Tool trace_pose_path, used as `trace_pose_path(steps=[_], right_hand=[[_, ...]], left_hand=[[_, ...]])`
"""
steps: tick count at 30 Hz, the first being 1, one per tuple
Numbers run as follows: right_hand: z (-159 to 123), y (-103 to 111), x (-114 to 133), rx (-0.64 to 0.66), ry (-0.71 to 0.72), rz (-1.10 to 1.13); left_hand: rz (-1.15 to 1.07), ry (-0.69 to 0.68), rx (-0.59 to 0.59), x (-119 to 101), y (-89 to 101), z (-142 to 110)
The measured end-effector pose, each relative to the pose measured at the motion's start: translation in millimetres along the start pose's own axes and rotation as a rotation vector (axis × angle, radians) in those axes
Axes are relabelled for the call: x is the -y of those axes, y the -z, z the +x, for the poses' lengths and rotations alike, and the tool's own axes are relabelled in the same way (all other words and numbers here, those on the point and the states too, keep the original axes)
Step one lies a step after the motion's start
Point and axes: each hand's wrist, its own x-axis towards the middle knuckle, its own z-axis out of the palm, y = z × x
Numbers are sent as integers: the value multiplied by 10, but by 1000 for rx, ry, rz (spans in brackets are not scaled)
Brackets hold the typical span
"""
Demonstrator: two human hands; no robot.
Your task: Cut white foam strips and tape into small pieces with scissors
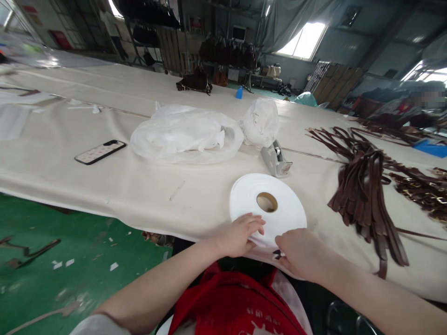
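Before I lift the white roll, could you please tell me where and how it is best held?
Probably by its far part, from above: fingertips into the brown core, thumb over the outer rim. The white roll lies flat with its round hole facing up, and the left hand and right hand are at its near edge.

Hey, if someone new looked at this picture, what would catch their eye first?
Probably the big white roll at the near edge of the table, with the left hand over it and the right hand at its near rim. Next, the bundle of dark brown straps fanned out to its right, then the bright red clothing at bottom centre.
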Motion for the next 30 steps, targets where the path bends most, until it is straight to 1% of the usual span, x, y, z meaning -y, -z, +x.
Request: trace_pose_path(steps=[4, 6, 8, 13, 16, 18, 21, 25, 30], right_hand=[[-108, -22, -96, -67, -97, 38], [-118, -19, -95, -88, -145, 46], [-104, -9, -73, -108, -160, 59], [-25, 0, -23, -128, -131, 82], [34, -7, -13, -91, -119, 82], [75, -6, 3, -61, -86, 79], [142, 15, 54, -25, -38, 65], [220, 45, 137, 33, -13, 54], [219, 25, 160, 26, 2, 50]], left_hand=[[21, -4, 2, 3, -33, 4], [35, -7, 3, 7, -45, 2], [45, -8, 2, 10, -50, 0], [51, -2, 6, 4, -48, 6], [36, 8, 10, -8, -48, 16], [23, 22, 12, -16, -49, 21], [12, 40, 18, -26, -49, 26], [-1, 38, 24, -23, -49, 35], [7, 16, 24, -7, -54, 46]])
